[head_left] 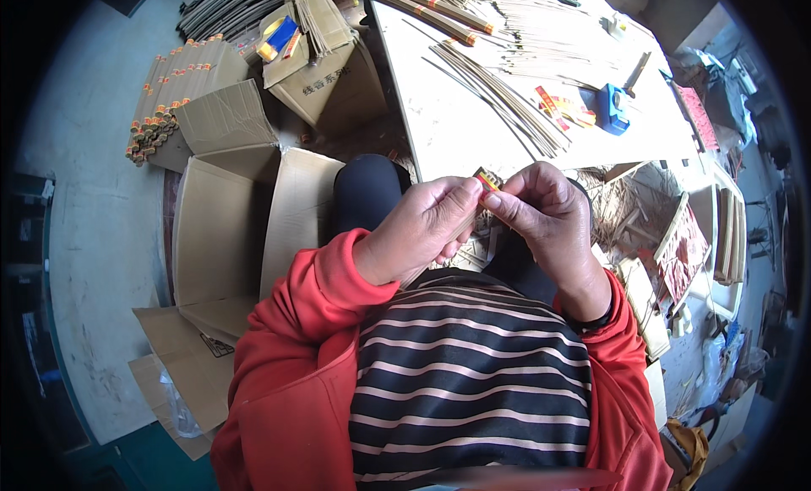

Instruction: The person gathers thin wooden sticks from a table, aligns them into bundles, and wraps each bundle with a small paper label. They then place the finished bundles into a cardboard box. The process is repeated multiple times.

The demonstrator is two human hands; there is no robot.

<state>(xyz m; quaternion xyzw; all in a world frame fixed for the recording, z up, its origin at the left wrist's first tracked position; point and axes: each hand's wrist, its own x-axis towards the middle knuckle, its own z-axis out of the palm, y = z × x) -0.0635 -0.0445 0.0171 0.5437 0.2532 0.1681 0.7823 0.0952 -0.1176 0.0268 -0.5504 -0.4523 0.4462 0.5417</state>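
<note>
Left hand (427, 223)'s gripping a bundle (490, 177) dead centre, right hand (549, 221) pinching its label (487, 184); fingers (525, 181) hide most from me. Table (439, 124) at 12 o'clock, blue dispenser (613, 111) at 2, open carton (221, 229) at 9.

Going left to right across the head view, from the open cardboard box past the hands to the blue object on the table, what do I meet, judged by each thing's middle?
Open cardboard box → left hand → red-and-yellow band between the fingertips → right hand → blue object.
</note>
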